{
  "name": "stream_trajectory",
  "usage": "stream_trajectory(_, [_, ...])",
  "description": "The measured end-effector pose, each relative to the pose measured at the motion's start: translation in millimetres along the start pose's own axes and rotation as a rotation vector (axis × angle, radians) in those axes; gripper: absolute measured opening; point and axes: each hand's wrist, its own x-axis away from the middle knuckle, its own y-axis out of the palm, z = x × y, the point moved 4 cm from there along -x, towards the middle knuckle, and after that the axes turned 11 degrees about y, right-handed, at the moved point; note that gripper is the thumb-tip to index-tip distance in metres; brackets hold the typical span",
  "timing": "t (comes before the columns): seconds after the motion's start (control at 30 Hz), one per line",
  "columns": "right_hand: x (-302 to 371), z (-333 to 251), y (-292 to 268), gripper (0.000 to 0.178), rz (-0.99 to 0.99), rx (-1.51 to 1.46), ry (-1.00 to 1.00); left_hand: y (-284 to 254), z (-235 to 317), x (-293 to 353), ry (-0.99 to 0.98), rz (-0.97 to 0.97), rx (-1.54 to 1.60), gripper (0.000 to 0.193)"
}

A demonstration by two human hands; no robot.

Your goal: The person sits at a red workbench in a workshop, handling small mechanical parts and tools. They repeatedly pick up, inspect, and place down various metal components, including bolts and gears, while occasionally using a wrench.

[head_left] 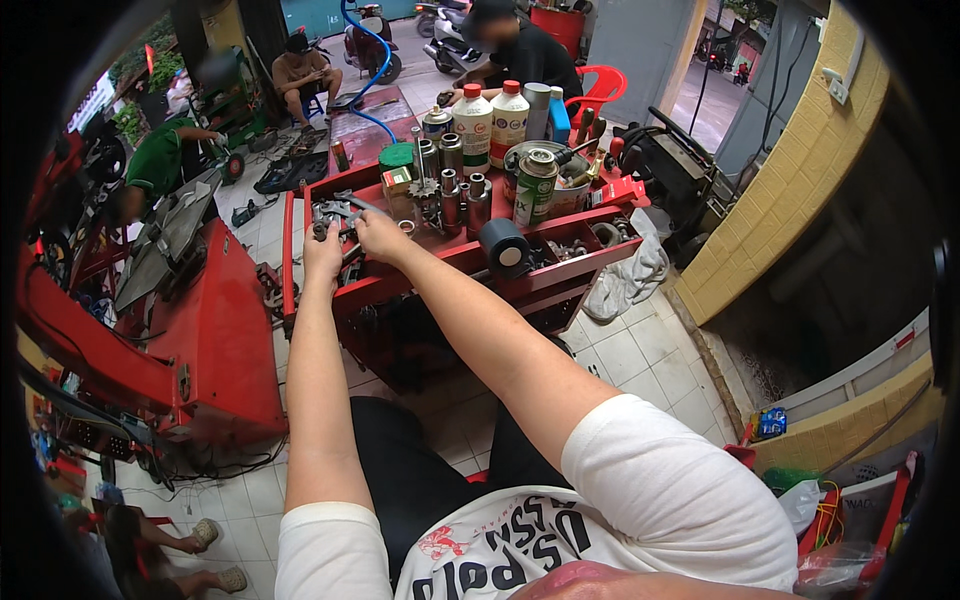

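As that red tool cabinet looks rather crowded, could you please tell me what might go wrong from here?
The right hand and left hand are close together among metal parts, so a slip could scrape the knuckles. Tall metal sockets stand upright just beyond the right forearm; a sideways bump might topple them. The black roll sits near the cabinet's front edge and could perhaps be knocked off.

Red tool cart (575, 267), white bottles (472, 130) with red caps (472, 90), blue hose (387, 57), white tiled floor (625, 355), yellow brick-patterned wall (780, 160)
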Motion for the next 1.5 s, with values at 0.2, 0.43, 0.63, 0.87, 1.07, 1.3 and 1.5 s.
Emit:
stream_trajectory(0.2, [-1.9,4.5,4.2,0.036,-0.018,-0.038,-0.007,2.2,10.2,7.0,-0.026,0.015,0.056,0.018])
stream_trajectory(0.43, [-1.2,1.1,3.5,0.033,-0.025,-0.088,-0.039,0.0,8.6,5.0,-0.038,0.045,0.093,0.016])
stream_trajectory(0.63, [-0.6,1.4,1.4,0.037,-0.059,-0.114,0.023,2.0,14.5,7.2,-0.06,0.023,0.081,0.021])
stream_trajectory(0.87, [3.3,-1.1,-1.8,0.046,-0.07,-0.131,0.149,1.8,15.3,10.8,-0.109,-0.059,0.236,0.017])
stream_trajectory(1.07, [0.2,9.5,-7.6,0.049,-0.024,-0.139,0.199,13.3,18.6,18.1,0.009,-0.191,0.212,0.012])
stream_trajectory(1.3, [2.1,-3.8,-6.2,0.048,-0.002,-0.077,0.104,2.5,9.9,9.1,-0.038,-0.107,0.111,0.021])
stream_trajectory(1.5, [8.2,-7.1,-7.8,0.041,-0.033,-0.165,0.121,0.6,14.1,10.1,-0.026,-0.051,-0.036,0.042])
